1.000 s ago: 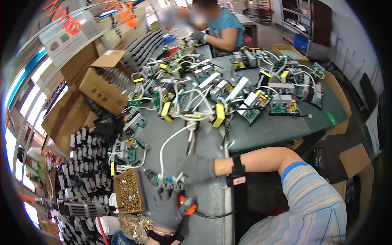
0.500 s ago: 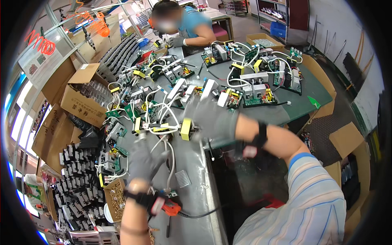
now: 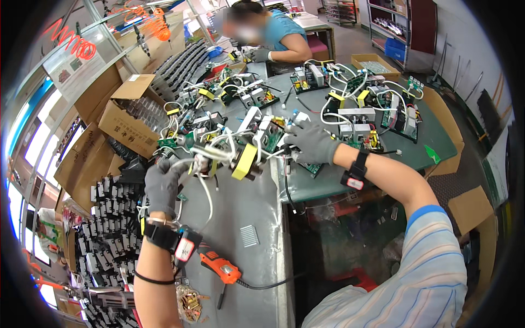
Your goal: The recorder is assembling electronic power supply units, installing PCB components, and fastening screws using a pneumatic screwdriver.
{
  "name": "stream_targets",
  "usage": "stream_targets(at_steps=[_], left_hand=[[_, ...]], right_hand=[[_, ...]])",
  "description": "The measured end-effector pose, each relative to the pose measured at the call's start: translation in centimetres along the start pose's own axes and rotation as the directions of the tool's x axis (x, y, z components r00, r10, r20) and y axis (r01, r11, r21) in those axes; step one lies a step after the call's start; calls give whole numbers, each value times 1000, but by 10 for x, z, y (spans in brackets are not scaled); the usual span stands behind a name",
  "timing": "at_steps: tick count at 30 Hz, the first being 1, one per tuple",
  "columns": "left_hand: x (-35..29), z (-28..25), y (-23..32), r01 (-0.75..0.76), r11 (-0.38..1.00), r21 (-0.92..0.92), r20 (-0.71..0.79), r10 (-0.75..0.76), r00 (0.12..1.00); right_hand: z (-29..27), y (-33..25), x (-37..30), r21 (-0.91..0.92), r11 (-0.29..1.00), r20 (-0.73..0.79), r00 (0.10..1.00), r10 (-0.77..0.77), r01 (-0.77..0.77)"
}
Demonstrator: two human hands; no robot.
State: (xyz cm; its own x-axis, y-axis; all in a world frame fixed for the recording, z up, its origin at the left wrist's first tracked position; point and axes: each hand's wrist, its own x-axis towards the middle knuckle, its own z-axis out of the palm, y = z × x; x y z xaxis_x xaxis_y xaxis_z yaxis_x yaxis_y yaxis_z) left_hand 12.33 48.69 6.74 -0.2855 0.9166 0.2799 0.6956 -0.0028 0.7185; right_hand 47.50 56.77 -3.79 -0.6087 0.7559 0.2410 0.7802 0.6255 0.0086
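Observation:
My left hand [image 3: 163, 186], in a grey glove, curls its fingers at a bundle of white cables [image 3: 205, 188] on the left of the bench. The cables run to a yellow-wrapped coil [image 3: 244, 162] raised in front of the circuit boards. To the right, my gloved right hand [image 3: 313, 143] has its fingers bent over a circuit board assembly [image 3: 311, 168] with silvery metal blocks; the fingers partly hide it. A red-orange power tool [image 3: 220, 268] with a black cord lies below, near my left wrist. A small finned metal plate [image 3: 249, 236] rests on the grey bench top [image 3: 235, 208].
More wired circuit boards [image 3: 355, 117] crowd the green table. Cardboard boxes [image 3: 128, 128] and stacked black-and-grey parts [image 3: 109, 235] stand at left. A bag of brass-coloured pieces [image 3: 190, 306] lies in front. A co-worker [image 3: 284, 35] leans over the far end.
My left hand has moved left to the cables and its fingers have closed. My right hand has shifted right, away from the yellow coil, onto a circuit board. The view has shifted slightly.

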Motion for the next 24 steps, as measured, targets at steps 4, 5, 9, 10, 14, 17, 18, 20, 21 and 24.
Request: stream_targets(at_steps=[4, 5, 9, 10, 14, 17, 18, 20, 21, 24], left_hand=[[26, 3, 41, -99, 995, -33, -154, 93, 984], [34, 1, 50, -93, 994, -60, -146, 84, 986], [66, -8, 96, -246, 952, 179, -139, 272, 952], [70, -11, 107, -246, 939, 241, -111, 279, 954], [72, -22, 133, -162, 874, 458, -108, 236, 966], [56, -28, 121, -109, 885, 452, 6, 119, 993], [49, -31, 111, -138, 861, 490, 32, 141, 990], [34, -43, 88, -190, 795, 576, 113, 152, 982], [27, -54, 76, -140, 845, 516, 104, 100, 990], [5, -80, 34, 52, 890, 453, 131, -124, 984]], right_hand=[[12, -11, -11, -88, 976, -75, 979, 192, -198], [14, -17, -9, -45, 987, -169, 975, 147, -156], [16, -26, 21, 117, 980, -175, 968, 182, -163], [16, -23, 32, 187, 955, 5, 973, 232, -229], [23, 0, 64, 626, 775, -305, 886, 348, -89], [37, 14, 68, 860, 508, -260, 815, 518, -48], [42, 17, 67, 898, 433, -220, 775, 593, -76], [47, 23, 65, 974, 224, -143, 726, 673, -15], [47, 25, 64, 997, -47, 74, 695, 715, -59], [33, 36, 66, 886, -318, -19, 710, 704, 339]])
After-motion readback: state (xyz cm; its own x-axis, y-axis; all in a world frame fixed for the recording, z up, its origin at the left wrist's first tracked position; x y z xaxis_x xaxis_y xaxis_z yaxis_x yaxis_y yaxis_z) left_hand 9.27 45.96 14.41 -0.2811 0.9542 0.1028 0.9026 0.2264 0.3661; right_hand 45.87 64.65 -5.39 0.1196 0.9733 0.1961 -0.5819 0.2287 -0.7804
